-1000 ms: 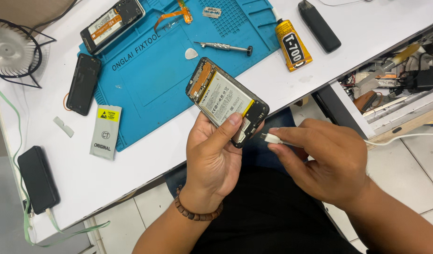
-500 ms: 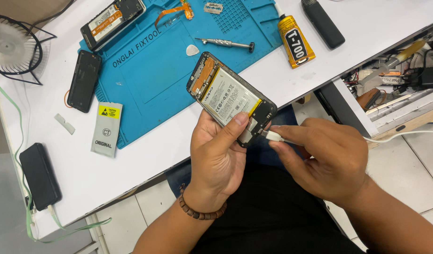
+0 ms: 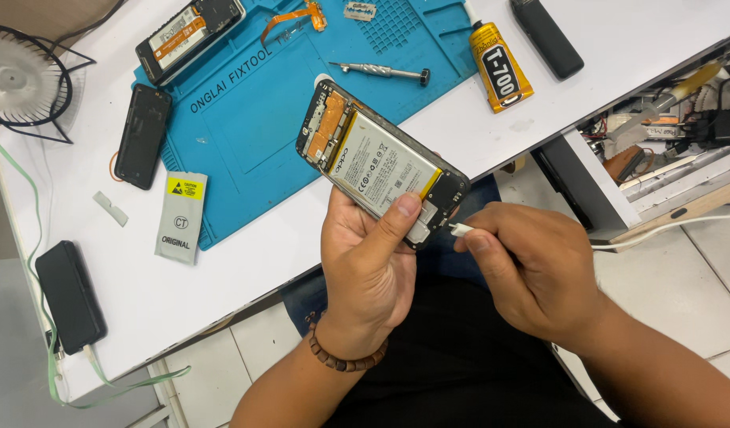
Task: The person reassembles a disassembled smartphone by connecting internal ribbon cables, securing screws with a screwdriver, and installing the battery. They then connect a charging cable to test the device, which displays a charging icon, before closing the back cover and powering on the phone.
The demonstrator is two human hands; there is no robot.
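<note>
White cable plug pinched in my right hand, tip just beside the bottom edge of the opened phone. My left hand grips the phone, thumb on its battery, above the table edge.

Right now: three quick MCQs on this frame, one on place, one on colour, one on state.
1. Where does the screwdriver lie? A on the blue mat B on the floor C in the drawer
2. Colour of the glue tube? A red B yellow C green
3. The opened phone is: A flat on the table B held in the left hand C in a box

A: it rests on the mat's upper part.
B: yellow body, black label.
B: left thumb clamps it while the right hand brings a white cable plug to its end.
</note>
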